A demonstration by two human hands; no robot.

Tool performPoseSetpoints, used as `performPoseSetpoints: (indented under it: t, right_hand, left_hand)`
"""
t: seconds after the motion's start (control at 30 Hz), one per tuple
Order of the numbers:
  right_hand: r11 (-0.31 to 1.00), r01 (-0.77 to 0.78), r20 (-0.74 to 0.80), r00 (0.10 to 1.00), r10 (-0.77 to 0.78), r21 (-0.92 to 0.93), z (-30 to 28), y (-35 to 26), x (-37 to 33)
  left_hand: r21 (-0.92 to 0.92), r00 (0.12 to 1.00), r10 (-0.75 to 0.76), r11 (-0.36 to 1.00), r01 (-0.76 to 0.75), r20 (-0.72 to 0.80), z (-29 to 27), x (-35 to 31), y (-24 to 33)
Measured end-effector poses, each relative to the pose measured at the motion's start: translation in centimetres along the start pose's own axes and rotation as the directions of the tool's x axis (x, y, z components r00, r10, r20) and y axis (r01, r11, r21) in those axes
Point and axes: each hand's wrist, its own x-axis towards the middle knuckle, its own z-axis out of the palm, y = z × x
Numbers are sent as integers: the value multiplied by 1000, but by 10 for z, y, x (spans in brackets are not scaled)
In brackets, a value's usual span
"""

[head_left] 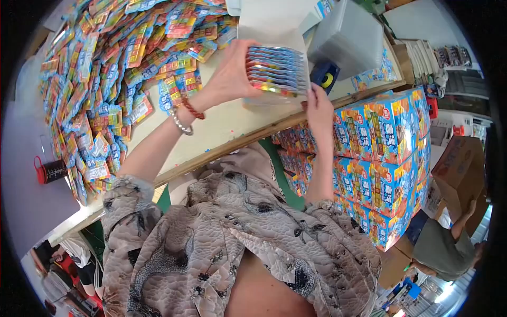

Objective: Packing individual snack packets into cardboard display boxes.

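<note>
An open box [273, 37] with a white inside stands near the front edge of the table. In its near part is a row of colourful snack packets [277, 68], packed side by side with their blue edges up. My left hand [232, 74] is closed around the left end of this row; some of its fingers are hidden behind the packets. Near the right front corner of the box, my right hand [319, 108] grips the box's edge between thumb and fingers. The box's outer faces are mostly hidden.
A large heap of loose packets [121, 63] covers the table's left and far side. Clear plastic containers [348, 39] and a dark blue tape dispenser [325, 76] stand right of the box. Printed cartons [380, 158] are stacked beyond the wooden table edge [253, 132]. A co-worker [443, 245] handles a cardboard box [459, 169].
</note>
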Motion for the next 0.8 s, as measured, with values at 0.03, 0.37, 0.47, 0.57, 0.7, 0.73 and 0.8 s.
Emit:
performPoseSetpoints:
  t: [0.03, 0.37, 0.47, 0.57, 0.7, 0.73, 0.8]
  right_hand:
    - [994, -61, 19, 998, 60, 86, 8, -11, -6]
    - [978, 195, 61, 980, -191, -78, -22, -76, -1]
    - [895, 435, 283, 875, -394, -99, -17, -73, 24]
    - [868, 487, 478, 787, -390, -93, -12, -62, 47]
    - [844, 536, 595, 676, -434, 7, -5, -46, 61]
    - [846, 533, 599, 674, -432, 9, -5, -46, 61]
    - [813, 582, 639, 634, -435, -24, -8, -46, 62]
  left_hand:
    - [74, 1000, 5, 997, -6, 12, -9, -5, -2]
    - [317, 976, -6, 946, -65, 219, -39, 3, 15]
    - [288, 973, -32, 957, -36, 228, -34, 9, 14]
    - [158, 959, -80, 987, 38, 273, -23, 9, 5]
    - [194, 950, -100, 980, 43, 295, -16, 7, 7]
    - [192, 950, -105, 980, 48, 296, -15, 7, 6]
    - [298, 913, -129, 955, 9, 387, -12, 7, 4]
